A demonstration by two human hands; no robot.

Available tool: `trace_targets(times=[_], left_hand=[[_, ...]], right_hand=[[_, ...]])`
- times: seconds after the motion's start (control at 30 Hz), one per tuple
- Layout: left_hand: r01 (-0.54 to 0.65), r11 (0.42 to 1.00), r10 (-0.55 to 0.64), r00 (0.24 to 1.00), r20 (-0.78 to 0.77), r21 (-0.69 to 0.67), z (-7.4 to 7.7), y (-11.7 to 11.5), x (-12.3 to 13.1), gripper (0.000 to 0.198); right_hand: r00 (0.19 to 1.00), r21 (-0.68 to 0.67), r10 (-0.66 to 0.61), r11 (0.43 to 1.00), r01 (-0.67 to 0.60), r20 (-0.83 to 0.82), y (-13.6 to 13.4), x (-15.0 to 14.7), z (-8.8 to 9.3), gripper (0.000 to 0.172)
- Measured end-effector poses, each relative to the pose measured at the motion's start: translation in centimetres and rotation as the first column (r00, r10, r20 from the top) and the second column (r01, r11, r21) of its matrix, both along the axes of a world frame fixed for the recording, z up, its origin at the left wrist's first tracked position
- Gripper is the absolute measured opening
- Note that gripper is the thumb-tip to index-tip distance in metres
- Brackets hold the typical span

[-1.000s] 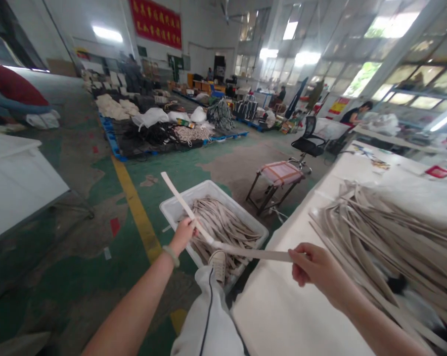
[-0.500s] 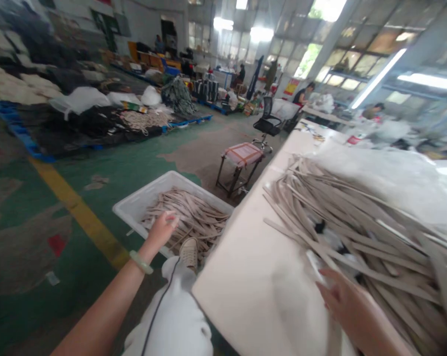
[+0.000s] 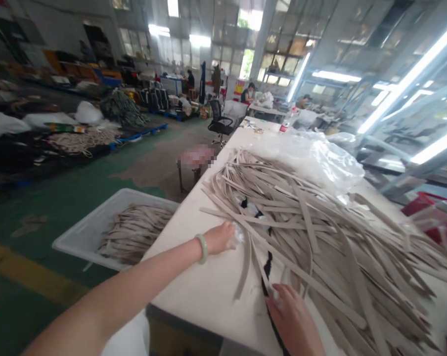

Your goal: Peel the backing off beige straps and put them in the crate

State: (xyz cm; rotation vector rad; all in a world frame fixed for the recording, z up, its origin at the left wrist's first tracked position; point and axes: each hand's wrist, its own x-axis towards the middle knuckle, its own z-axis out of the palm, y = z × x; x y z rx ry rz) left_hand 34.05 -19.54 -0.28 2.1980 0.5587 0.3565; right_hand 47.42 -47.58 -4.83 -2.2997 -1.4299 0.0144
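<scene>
The right hand point(image 3: 292, 316) lies at the near edge of a pile of beige strips point(image 3: 312, 237), and the left hand point(image 3: 219, 238) rests against it, fingers closed, though neither hand's grip on a strip is clear. The pile covers a white table point(image 3: 194, 282), with a white tub point(image 3: 86, 238) of more strips beside it and a plastic sheet point(image 3: 331, 163) beyond.

A: What are the beige strips point(image 3: 320, 237) on the bench point(image 3: 197, 282)?

B: Matt cloth, it seems, though the weave is too blurred to tell. The bench top looks smooth.

A: And beyond them?

B: A clear plastic bag point(image 3: 331, 165), glossy and crinkled.

A: On the left?

B: A white bin point(image 3: 84, 242) of smooth plastic, and green floor paint point(image 3: 60, 210), worn and rough. The near bangle point(image 3: 203, 248) looks like polished stone.
</scene>
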Motion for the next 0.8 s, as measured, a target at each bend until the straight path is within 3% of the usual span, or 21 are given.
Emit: trace_targets(times=[0.1,0.2,0.27,0.33,0.43,0.53,0.63,0.73,0.8], left_hand=[[-0.118,0.99,0.125,0.989,0.077,-0.082,-1.6,-1.2,3.0,0.015],[-0.284,0.93,0.327,0.929,0.175,-0.232,-2.4,-1.6,2.9,0.014],[-0.407,0.831,0.505,0.837,0.209,-0.379,-2.7,-1.7,1.2,0.019],[-0.504,0.682,0.682,0.699,0.213,-0.53,-2.7,-1.7,-1.3,0.025],[-0.558,0.457,0.861,0.473,0.187,-0.692,-2.2,-2.1,-5.3,0.024],[-0.558,0.292,0.945,0.294,0.144,-0.777,-1.6,-2.9,-8.9,0.014],[-0.546,0.183,0.979,0.179,0.1,-0.818,-1.3,-3.8,-11.6,0.01],[-0.524,0.114,0.991,0.122,0.058,-0.844,-0.9,-5.0,-13.7,0.016],[-0.493,0.131,0.99,0.117,0.083,-0.86,-0.1,-6.1,-15.1,0.02]], right_hand=[[1.0,-0.031,-0.003,1.0,0.002,-0.031,-0.5,0.1,-1.2,0.027],[0.998,-0.032,-0.029,0.999,0.027,-0.062,-0.3,1.3,-1.9,0.025],[0.993,0.012,-0.072,0.997,0.073,-0.09,0.4,2.3,-1.6,0.024],[0.988,0.048,-0.107,0.992,0.113,-0.113,1.7,3.2,-0.9,0.022],[0.985,0.025,-0.159,0.987,0.161,-0.072,3.9,4.4,0.1,0.018],[0.975,-0.048,-0.223,0.974,0.222,-0.01,5.5,5.2,0.1,0.014],[0.968,-0.036,-0.249,0.968,0.249,0.001,5.8,5.6,-0.4,0.011],[0.97,-0.001,-0.243,0.97,0.243,-0.002,5.1,5.7,-0.2,0.012],[0.97,-0.002,-0.242,0.97,0.242,0.039,4.5,5.4,0.5,0.02]])
